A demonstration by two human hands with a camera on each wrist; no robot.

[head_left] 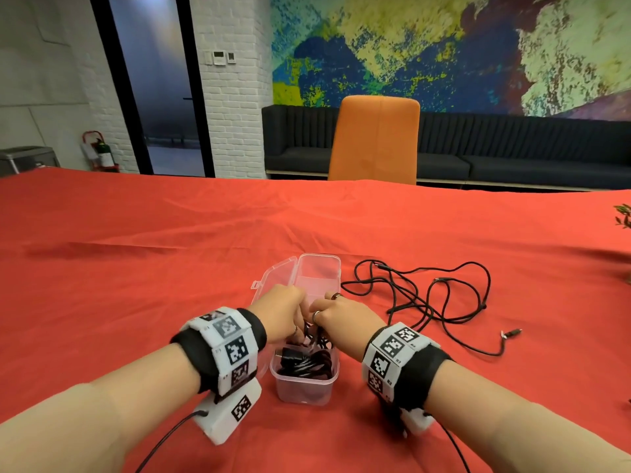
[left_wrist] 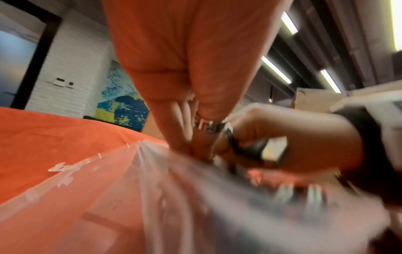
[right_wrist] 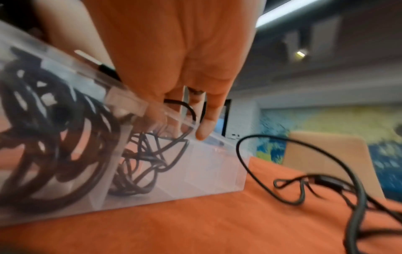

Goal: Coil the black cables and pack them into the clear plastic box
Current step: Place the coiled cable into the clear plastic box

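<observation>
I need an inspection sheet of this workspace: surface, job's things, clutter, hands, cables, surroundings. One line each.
Surface: red tablecloth, wrinkled.
Job's things: clear plastic box, lid open; one coiled black cable in its near compartment, another bundle in the middle one.
Clutter: plant sprig at right edge.
Hands: left hand and right hand both over the box, fingers in the cables.
Cables: loose black cable tangled on the cloth right of the box.
Surroundings: orange chair, dark sofa, fire extinguisher.
</observation>
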